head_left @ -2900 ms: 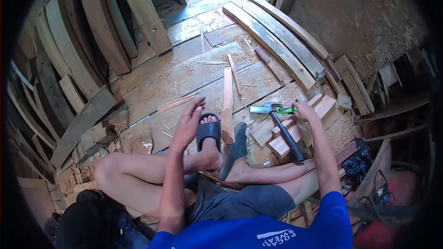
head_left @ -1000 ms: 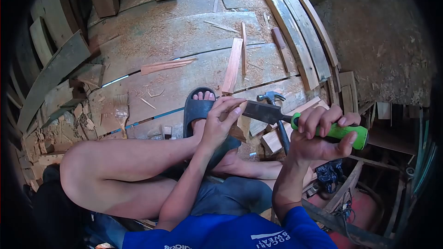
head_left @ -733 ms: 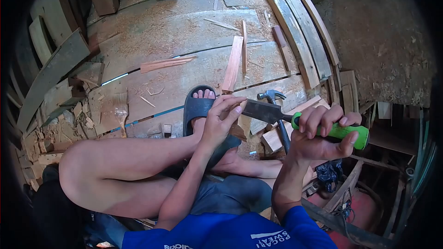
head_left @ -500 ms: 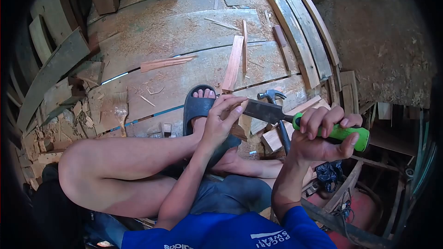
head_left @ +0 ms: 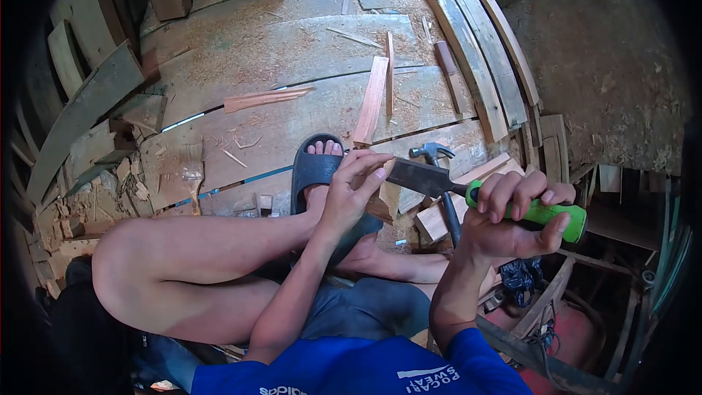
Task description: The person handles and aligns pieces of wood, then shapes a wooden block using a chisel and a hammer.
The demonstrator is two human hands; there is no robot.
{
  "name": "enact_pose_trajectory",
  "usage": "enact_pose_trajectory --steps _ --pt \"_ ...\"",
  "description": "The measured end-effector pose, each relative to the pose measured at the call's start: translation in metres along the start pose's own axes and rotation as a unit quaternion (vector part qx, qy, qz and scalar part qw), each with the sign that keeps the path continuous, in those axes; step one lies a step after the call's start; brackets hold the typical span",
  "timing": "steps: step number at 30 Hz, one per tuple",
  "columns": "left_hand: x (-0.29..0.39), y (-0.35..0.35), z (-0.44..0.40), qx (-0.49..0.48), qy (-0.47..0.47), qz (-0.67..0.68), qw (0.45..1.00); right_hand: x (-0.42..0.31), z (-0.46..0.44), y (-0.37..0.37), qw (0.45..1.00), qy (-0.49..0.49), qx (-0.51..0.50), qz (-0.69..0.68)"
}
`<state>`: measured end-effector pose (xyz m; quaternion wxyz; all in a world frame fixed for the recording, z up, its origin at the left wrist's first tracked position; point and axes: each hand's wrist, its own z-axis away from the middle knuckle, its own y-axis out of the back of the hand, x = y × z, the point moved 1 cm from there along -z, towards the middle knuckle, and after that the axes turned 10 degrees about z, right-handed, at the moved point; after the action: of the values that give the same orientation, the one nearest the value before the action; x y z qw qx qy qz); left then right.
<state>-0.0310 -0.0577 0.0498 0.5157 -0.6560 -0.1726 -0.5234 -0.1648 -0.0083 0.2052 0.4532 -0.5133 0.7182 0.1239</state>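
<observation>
A chisel with a broad dark blade and a bright green handle lies level across my lap's front. My right hand is wrapped round the handle. At the blade's far end, the fingertips and thumb of my left hand pinch the edge; they hide the tip. Behind the blade, a claw hammer rests with its head up and its dark handle running down toward my right forearm. Pale wood pieces lie beside and under the hammer.
Reddish wood offcuts and shavings are scattered over the plank floor. A paintbrush lies left of my sandalled foot. Long curved beams border the right side, and stacked timber stands at left.
</observation>
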Motion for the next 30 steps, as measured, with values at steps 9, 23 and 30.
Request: enact_pose_trajectory --steps 9,23,30 --pt "-0.0003 0.0001 -0.0002 0.002 -0.005 -0.008 1.0 -0.0003 -0.0005 0.0027 1.0 -0.001 -0.017 -0.004" --pt "-0.0012 0.0008 -0.0012 -0.003 -0.001 -0.005 1.0 0.0009 -0.0028 0.0023 1.0 0.004 -0.023 -0.006" --pt "0.0002 0.0003 -0.0007 0.0 -0.002 -0.001 1.0 0.0006 -0.0017 0.0016 1.0 0.003 -0.022 -0.01"
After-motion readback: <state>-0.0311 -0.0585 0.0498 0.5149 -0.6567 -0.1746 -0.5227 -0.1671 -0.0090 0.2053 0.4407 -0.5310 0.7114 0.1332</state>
